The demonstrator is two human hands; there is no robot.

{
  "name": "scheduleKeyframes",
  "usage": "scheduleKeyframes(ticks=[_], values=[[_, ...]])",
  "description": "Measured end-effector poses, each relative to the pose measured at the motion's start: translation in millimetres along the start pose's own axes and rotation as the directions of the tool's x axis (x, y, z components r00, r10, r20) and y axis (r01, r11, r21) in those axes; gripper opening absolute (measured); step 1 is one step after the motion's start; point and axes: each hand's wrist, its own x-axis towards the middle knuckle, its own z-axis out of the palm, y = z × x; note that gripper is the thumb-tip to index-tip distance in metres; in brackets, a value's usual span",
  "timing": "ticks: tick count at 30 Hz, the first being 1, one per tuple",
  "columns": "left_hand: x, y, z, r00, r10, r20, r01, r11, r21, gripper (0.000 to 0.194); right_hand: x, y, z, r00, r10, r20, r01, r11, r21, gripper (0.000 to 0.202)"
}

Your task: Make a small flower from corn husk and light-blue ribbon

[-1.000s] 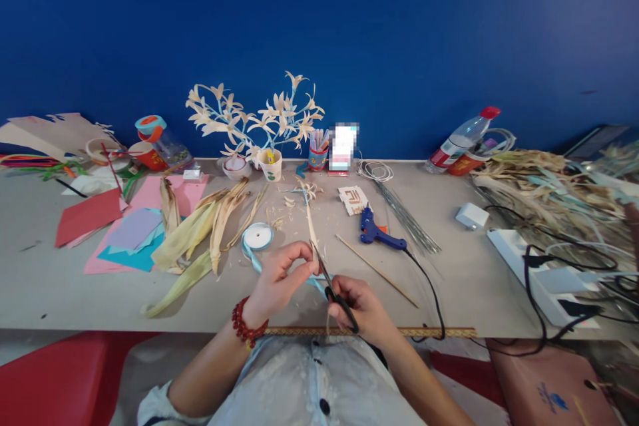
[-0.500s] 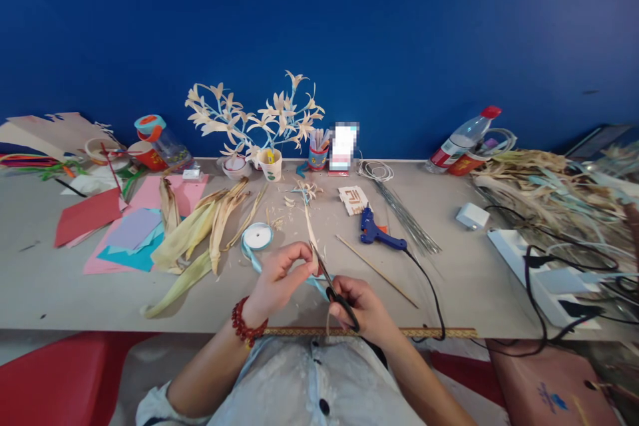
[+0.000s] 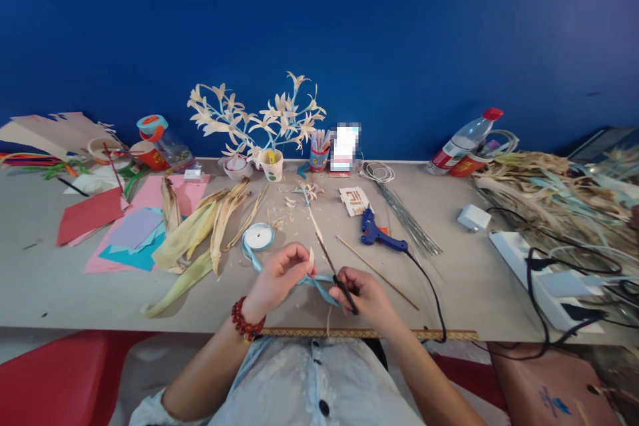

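Observation:
Between the thumb and forefinger of my left hand [image 3: 285, 273] is a small pale petal-shaped piece of corn husk [image 3: 311, 258]. My right hand [image 3: 362, 293] grips black-handled scissors [image 3: 331, 262], their blades pointing up and away, just right of the husk piece and apart from it. Beyond the blades a narrow pale husk strip [image 3: 315, 222] lies on the table. Light blue ribbon [image 3: 319, 287] runs under my hands from its spool [image 3: 258, 236]. A small husk flower [image 3: 311, 193] lies farther back among scraps.
Dried corn husks [image 3: 200, 229] and coloured paper [image 3: 130, 229] lie to the left. On the right are a blue glue gun [image 3: 379, 234], a thin stick [image 3: 378, 272], wires [image 3: 409, 219] and a power strip [image 3: 534, 279]. Husk flowers [image 3: 279, 113] stand in a cup [image 3: 272, 168] behind.
The scissors have come away from the husk in my left hand and their blades have closed together. A shorter piece now shows in my fingers.

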Motion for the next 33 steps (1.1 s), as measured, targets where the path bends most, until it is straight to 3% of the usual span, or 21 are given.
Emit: scheduleKeyframes(ticks=[4,7,12,17,20,27,33], values=[[-0.7,-2.5,-0.6,0.999,-0.041,0.016,0.042,0.998,-0.052,0.021,4.3,-4.3,-9.3,0.997,-0.001,0.082,0.008,0.996,-0.094,0.048],[-1.6,-5.1,-2.7,0.999,-0.034,0.006,0.034,0.999,-0.023,0.019,8.8,-10.3,-8.9,0.993,-0.041,0.107,0.036,0.998,0.045,0.047],[-1.6,-5.8,-2.2,0.997,-0.078,0.025,0.077,0.996,0.051,0.019,19.0,-23.6,4.8,0.970,-0.223,-0.095,0.240,0.941,0.240,0.040],[-0.8,-2.4,0.3,0.994,-0.061,0.090,0.057,0.997,0.044,0.018,22.4,-33.6,13.6,0.962,-0.245,-0.116,0.260,0.955,0.142,0.032],[-1.0,-3.4,0.2,0.997,-0.066,0.047,0.065,0.998,0.011,0.019,20.4,-34.3,17.0,0.964,-0.245,-0.105,0.258,0.956,0.139,0.029],[-3.0,-12.5,12.5,0.995,-0.065,-0.082,0.044,0.971,-0.236,0.022,19.7,-30.9,26.2,0.935,-0.245,-0.255,0.315,0.904,0.288,0.030],[-4.1,-10.5,15.3,0.986,0.030,-0.166,-0.055,0.987,-0.151,0.015,15.3,-33.4,19.8,0.961,-0.218,-0.168,0.253,0.941,0.226,0.039]])
